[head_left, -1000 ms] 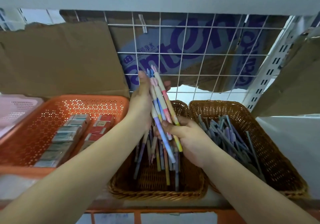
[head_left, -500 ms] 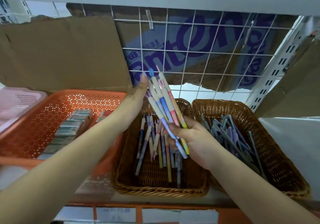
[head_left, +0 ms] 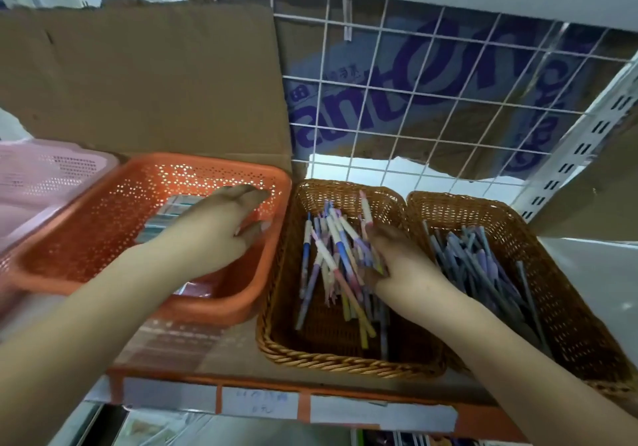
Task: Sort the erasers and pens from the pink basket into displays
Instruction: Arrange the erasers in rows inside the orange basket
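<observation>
My right hand (head_left: pixel 397 259) is low inside the middle wicker basket (head_left: pixel 345 359), its fingers still around a bundle of pastel pens (head_left: pixel 340 249) that lies down among the other pens there. My left hand (head_left: pixel 214 228) reaches over the orange perforated basket (head_left: pixel 103 224) with fingers apart, hovering above boxed erasers (head_left: pixel 172 209), most of which it hides. I cannot tell whether it touches them. The pink basket (head_left: pixel 45 173) stands at the far left, its inside hardly visible.
A second wicker basket (head_left: pixel 559 293) on the right holds grey and purple pens. Cardboard (head_left: pixel 138 76) and a white wire grid (head_left: pixel 431 100) back the shelf. An upper shelf hangs close overhead. The orange shelf edge (head_left: pixel 276 394) carries paper labels.
My right hand has lowered the pen bundle from upright down into the middle wicker basket. My left hand let go of the pens' tips and moved left over the orange basket.
</observation>
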